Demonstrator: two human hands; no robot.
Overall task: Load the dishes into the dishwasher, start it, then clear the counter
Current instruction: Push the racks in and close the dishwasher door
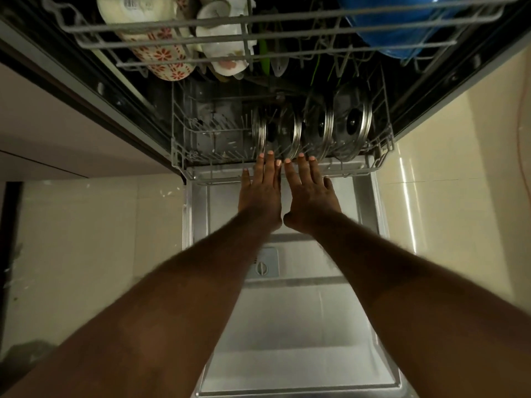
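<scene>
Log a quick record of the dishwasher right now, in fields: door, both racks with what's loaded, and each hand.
door: open, folded down
lower rack: glass lids standing on edge
upper rack: floral mugs, white cups, blue bowl
left hand: fingers straight, at lower rack's front rim
right hand: same, beside the left

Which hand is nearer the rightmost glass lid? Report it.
Right. The right hand is just below-left of the rightmost glass lid; the left hand sits farther left. Both have fingertips at the front of the lower rack.
</scene>
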